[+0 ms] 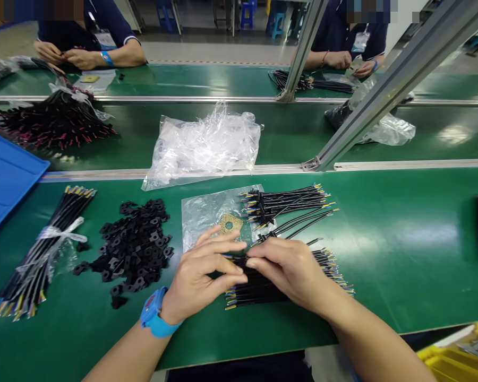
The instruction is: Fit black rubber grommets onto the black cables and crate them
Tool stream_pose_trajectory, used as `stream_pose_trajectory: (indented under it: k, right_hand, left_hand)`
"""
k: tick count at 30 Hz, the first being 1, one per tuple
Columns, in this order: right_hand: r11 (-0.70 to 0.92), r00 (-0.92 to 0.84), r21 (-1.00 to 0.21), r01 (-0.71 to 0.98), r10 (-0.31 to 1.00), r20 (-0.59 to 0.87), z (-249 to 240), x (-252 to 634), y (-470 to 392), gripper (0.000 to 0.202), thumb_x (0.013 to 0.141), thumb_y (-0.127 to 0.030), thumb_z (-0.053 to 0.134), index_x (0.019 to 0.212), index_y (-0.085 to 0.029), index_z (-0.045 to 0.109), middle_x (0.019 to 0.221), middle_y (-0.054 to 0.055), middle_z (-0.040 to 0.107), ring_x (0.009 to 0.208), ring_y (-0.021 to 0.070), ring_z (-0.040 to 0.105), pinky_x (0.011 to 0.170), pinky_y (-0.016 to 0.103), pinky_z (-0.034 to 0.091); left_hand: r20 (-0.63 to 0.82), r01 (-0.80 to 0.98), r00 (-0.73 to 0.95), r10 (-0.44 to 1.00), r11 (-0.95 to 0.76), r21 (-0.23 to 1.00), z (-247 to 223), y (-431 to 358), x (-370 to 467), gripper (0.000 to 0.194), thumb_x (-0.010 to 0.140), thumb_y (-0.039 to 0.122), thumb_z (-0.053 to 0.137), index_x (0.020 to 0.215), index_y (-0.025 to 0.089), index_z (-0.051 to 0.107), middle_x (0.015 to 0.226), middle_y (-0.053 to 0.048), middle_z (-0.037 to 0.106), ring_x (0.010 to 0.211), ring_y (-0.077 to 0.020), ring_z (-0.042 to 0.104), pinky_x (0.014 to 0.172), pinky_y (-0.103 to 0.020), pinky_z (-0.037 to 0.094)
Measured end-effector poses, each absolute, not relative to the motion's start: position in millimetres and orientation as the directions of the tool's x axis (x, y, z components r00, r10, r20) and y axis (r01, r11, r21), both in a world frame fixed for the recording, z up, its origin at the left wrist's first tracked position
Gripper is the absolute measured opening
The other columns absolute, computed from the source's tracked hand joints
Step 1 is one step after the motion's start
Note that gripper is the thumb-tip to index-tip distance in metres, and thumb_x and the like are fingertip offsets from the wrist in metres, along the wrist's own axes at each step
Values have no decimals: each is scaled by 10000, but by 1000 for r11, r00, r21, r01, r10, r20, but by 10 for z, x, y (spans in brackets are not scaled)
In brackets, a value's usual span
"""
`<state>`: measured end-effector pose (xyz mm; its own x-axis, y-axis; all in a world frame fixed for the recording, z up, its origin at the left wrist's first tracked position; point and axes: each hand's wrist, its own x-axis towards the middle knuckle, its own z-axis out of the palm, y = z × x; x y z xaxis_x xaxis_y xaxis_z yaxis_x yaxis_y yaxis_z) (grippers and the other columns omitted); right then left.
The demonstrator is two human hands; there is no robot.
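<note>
My right hand is closed in a pinch on a black cable, whose end pokes out to the left between my hands. My left hand faces it, thumb and index fingertips together and the other fingers stretched. Whatever lies in that pinch is hidden. Beneath both hands spreads a row of black cables with coloured wire ends. Beyond them sits a stack of cables with black pieces near their left ends. Left of my left hand is a heap of small black plastic clips with holes.
A tied cable bundle lies left, near a blue tray. A flat plastic bag bears a yellowish holed piece. Crumpled bags lie over the rail. A metal post slants at right. Two people work opposite.
</note>
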<state>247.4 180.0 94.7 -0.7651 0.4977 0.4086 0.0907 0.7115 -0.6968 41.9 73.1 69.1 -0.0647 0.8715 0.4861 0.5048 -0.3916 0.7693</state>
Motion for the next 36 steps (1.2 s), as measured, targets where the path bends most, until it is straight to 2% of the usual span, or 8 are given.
stream_pose_trajectory:
  k: [3,8,11,13,17,21,27,36]
  right_hand:
    - [841,-741,-493,222,474,475,995,2683,2045,160,1045,-281,619,1030,-173,735,892,44,776,804,155,713,741,283,513]
    - [877,-858,-349,331,433,276,791,2822,2404,105,1022,-231,656,1044,-224,759,997,19,790,932,186,715,892,368,456]
    - [862,-863,-296,413,474,176,697,2813,2456,94,952,-233,751,1043,-237,774,1011,41,758,962,222,688,899,390,466]
    - [854,-866,-297,427,481,138,711,2829,2443,248,886,-243,825,1122,-235,752,1021,50,726,968,232,669,890,388,489]
    - [853,-885,-297,430,463,50,771,2850,2408,413,779,-201,906,1134,-226,698,1004,42,695,970,237,661,863,363,511]
    - [785,-813,-278,553,582,26,697,2752,2403,245,830,-194,847,967,-222,646,886,8,674,811,184,648,723,288,457]
    - [681,-704,-288,673,710,35,533,2620,2428,219,939,-321,750,867,-226,566,773,-23,667,634,137,602,603,250,357]
    - [652,-669,-235,720,743,10,533,2582,2429,75,949,-274,733,980,-231,680,911,21,758,832,181,713,676,256,450]
  left_hand:
    - [509,533,-174,843,-354,769,702,707,297,197,766,272,902,938,299,811,1444,-65,677,1356,-345,622,1202,-554,444]
    - [528,607,-352,773,-241,757,661,723,138,96,858,203,804,919,270,774,1316,-43,717,1210,-273,697,1017,-447,584]
    - [549,709,-271,791,-222,670,653,753,149,44,866,235,803,890,257,774,1257,-47,730,1107,-244,723,909,-381,605]
    - [545,760,-194,815,-227,609,655,766,169,14,893,259,783,902,252,776,1128,-43,759,1004,-218,734,852,-352,598]
    - [453,773,22,891,-302,558,624,785,191,171,958,362,716,1059,234,767,901,-24,770,815,-180,720,750,-314,571]
    - [303,800,222,927,-351,486,531,805,214,338,998,471,621,1173,219,760,1029,-73,773,936,-228,728,814,-358,578]
    - [143,790,326,934,-353,502,464,807,233,311,1031,415,572,1087,202,792,1032,-85,764,962,-238,723,830,-370,586]
    - [92,780,313,945,-311,543,472,813,236,315,1019,418,593,1131,191,781,1024,-86,768,979,-246,716,842,-378,593]
